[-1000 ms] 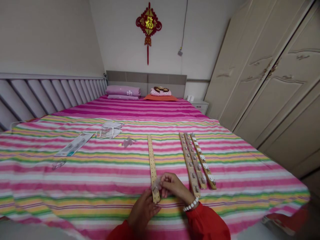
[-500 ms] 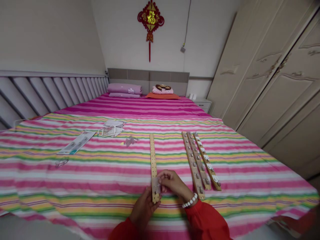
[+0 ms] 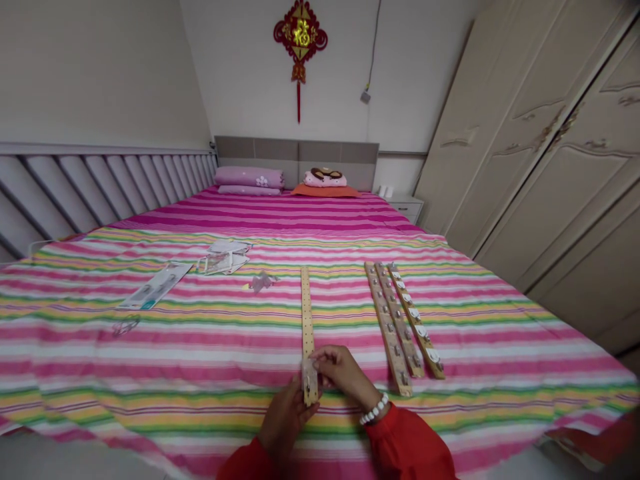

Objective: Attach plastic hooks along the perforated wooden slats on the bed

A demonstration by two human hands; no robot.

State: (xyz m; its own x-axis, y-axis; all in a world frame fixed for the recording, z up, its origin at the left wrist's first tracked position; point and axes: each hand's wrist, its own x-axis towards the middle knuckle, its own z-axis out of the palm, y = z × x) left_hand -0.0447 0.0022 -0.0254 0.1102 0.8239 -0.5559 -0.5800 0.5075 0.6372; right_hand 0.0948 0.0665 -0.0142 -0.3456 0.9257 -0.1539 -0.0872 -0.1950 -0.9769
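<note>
A narrow wooden strip with rows of small holes [image 3: 307, 310] lies lengthwise on the striped sheet. My left hand [image 3: 287, 413] is closed round its near end, fingers at the edge and underneath. Over that end lies a small clear plastic piece [image 3: 310, 373] with a metal part on it. My right hand [image 3: 340, 372], with a white bead bracelet at the wrist, pinches the plastic piece's upper right edge. To the right lie wooden strips fitted with metal parts [image 3: 390, 327]; the rightmost strip [image 3: 417, 323] also carries white round pieces.
Small plastic pieces [image 3: 261, 282] lie left of the strip. Farther left are a stack of packets [image 3: 225, 257], a long packet [image 3: 156, 285] and thin wire-like items [image 3: 126, 325]. Folded bedding [image 3: 250, 179] sits by the headboard; a wardrobe [image 3: 540, 167] stands right.
My right hand has shifted slightly left, and the plastic piece now lies more squarely over the strip's near end. My left hand has stayed almost in place.
</note>
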